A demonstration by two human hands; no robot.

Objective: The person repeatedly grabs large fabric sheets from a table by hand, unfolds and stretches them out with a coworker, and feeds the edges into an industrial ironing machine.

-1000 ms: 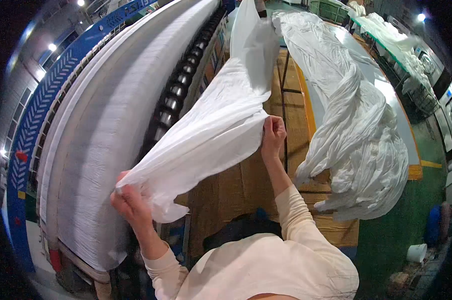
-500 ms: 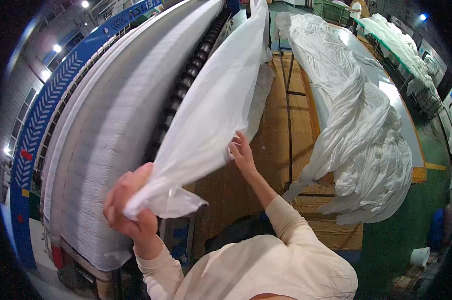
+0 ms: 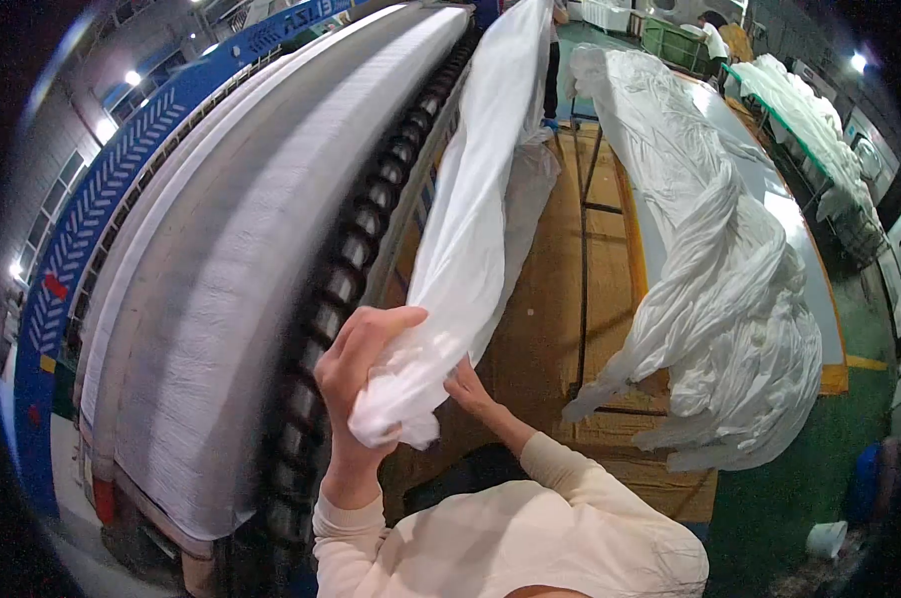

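Note:
A long white sheet [image 3: 470, 229] stretches away from me, gathered lengthwise, towards a person standing at the far end. My left hand [image 3: 356, 384] is closed around its bunched near end, with the thumb on top and a loose corner hanging below the fist. Lower on the sheet's right edge, my right hand [image 3: 475, 394] grips the cloth; its fingertips are partly hidden by the fabric. To the left of the sheet runs a large ironing machine with a white cloth-covered bed [image 3: 201, 379] and a row of dark coils [image 3: 356, 244] along its near side.
A heap of twisted white linen [image 3: 709, 269] covers much of a table [image 3: 804, 249] on the right, its end hanging over. A dark metal frame [image 3: 585, 259] stands over brown floor covering [image 3: 540, 309]. Further back are a green-edged table [image 3: 784, 115] with more linen and another person [image 3: 714, 42].
My left hand has moved right, away from the machine bed, and the sheet's near end is now bunched in it. My right hand has come lower and closer to the left. The sheet has narrowed.

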